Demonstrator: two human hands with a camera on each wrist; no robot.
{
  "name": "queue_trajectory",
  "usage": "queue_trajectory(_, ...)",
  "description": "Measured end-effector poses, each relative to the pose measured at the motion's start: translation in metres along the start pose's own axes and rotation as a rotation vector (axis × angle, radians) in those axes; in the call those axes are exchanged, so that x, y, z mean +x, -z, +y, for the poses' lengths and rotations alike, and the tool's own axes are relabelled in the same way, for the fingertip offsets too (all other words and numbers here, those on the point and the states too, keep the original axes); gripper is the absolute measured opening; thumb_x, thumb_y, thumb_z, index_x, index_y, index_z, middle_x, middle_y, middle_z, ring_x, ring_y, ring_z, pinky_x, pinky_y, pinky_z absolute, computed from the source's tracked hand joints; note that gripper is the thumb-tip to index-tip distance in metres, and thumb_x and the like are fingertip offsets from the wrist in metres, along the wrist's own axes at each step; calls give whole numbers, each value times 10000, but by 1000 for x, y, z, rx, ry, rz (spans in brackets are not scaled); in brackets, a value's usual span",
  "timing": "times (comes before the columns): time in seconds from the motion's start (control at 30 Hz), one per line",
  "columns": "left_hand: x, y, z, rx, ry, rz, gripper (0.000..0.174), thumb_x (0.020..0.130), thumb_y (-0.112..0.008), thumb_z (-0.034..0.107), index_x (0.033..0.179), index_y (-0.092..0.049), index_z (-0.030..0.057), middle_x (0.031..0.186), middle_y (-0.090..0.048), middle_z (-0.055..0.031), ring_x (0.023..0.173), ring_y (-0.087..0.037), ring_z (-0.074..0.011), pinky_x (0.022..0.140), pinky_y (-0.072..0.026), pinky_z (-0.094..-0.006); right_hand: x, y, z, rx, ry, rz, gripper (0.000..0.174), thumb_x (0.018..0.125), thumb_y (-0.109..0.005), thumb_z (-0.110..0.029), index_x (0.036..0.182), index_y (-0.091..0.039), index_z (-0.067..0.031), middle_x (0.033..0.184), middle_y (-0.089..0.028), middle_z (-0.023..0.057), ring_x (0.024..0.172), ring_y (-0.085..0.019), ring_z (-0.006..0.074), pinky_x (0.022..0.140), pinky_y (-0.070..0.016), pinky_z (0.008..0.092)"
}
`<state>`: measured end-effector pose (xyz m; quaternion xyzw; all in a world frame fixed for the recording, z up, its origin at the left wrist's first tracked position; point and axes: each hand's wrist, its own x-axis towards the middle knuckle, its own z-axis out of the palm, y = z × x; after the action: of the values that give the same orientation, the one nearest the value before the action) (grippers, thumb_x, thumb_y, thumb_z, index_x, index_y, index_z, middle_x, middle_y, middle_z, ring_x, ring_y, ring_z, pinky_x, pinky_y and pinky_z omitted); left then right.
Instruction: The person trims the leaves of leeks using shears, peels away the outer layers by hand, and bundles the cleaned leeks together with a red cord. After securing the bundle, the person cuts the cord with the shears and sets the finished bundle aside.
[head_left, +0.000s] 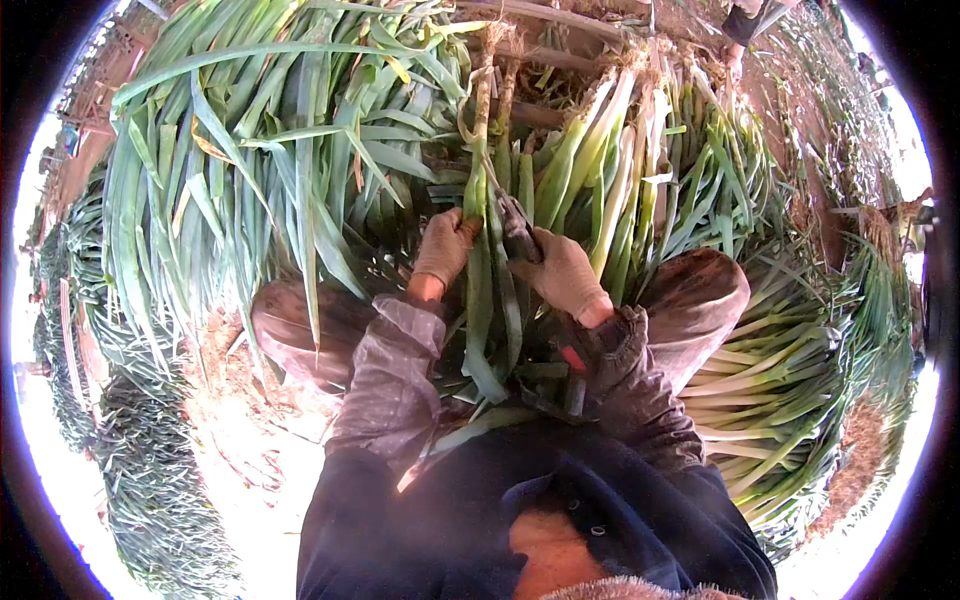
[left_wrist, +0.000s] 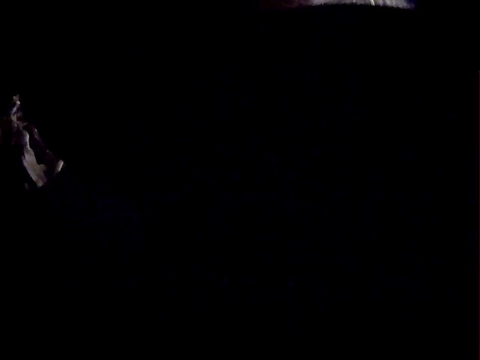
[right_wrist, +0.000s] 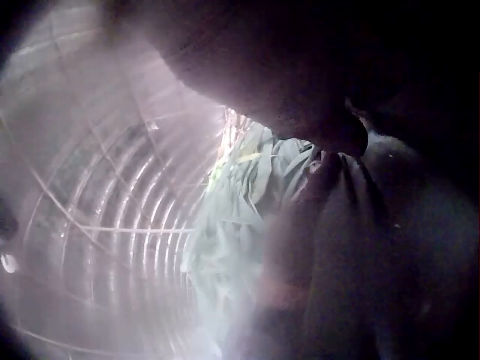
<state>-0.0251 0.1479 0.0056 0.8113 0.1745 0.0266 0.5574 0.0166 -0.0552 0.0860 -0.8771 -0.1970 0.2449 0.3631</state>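
In the head view my gloved left hand (head_left: 443, 248) pinches a leek (head_left: 478, 215) with long green leaves, its root end pointing away from me. My gloved right hand (head_left: 562, 272) grips a dark-handled cutting tool (head_left: 517, 228) whose thin metal blade lies along the right side of that leek. A second leek stalk stands just right of the blade. The left wrist view is almost all black. Most of the right wrist view is a dark blurred shape, with pale green leaves (right_wrist: 232, 225) beside it; neither hand's fingers are plain there.
A large heap of leafy leeks (head_left: 270, 150) lies at the left, and paler leeks (head_left: 610, 150) with roots stand ahead right. Another pile of leeks (head_left: 775, 390) is by my right knee (head_left: 705, 295). Another person's hand (head_left: 735, 55) shows at top right. Ribbed roofing (right_wrist: 112, 217) arches overhead.
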Motion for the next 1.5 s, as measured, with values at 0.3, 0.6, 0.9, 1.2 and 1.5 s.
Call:
queue_trajectory(0.3, -7, 4, 12, 93, 0, 6, 288, 941, -638, 240, 1001, -664, -40, 863, -660, -271, 807, -648, -432, 745, -490, -453, 51, -4, 1, -102, 41, 63, 419, 824, -719, -283, 1048, -645, 63, 860, -660, 277, 876, -657, 439, 781, -508, 437)
queue_trajectory(0.6, -2, -4, -23, 14, 86, -76, 322, 938, -630, 269, 1006, -645, -45, 815, -646, -249, 703, -609, -374, 702, -476, -453, 140, 3, 11, -258, 105, 137, 448, 796, -705, -386, 925, -682, 43, 824, -674, 259, 830, -675, 412, 769, -528, 459)
queue_trajectory(0.9, -12, 4, 6, -48, 70, -28, 285, 921, -655, 219, 923, -599, -60, 696, -522, -222, 632, -491, -265, 648, -436, -445, 215, 21, 8, -168, -103, 131, 571, 751, -761, -469, 970, -703, 55, 851, -690, 222, 826, -679, 354, 775, -540, 420)
queue_trajectory(1.2, -13, 10, -6, -192, 59, -70, 258, 915, -650, 179, 1030, -657, -52, 757, -637, -90, 721, -550, -146, 677, -472, -366, 90, 45, 1, -72, -93, -8, 445, 857, -706, -334, 1026, -644, 72, 790, -666, 229, 740, -676, 336, 749, -532, 450)
queue_trajectory(1.5, 3, -4, 15, 623, -194, 364, 532, 814, -751, 207, 1241, -512, -3, 1069, -649, -296, 1001, -631, -464, 846, -504, -524, -40, 21, -3, -138, -187, -140, 485, 801, -754, -258, 1180, -607, 7, 879, -635, 235, 817, -626, 376, 798, -502, 406)
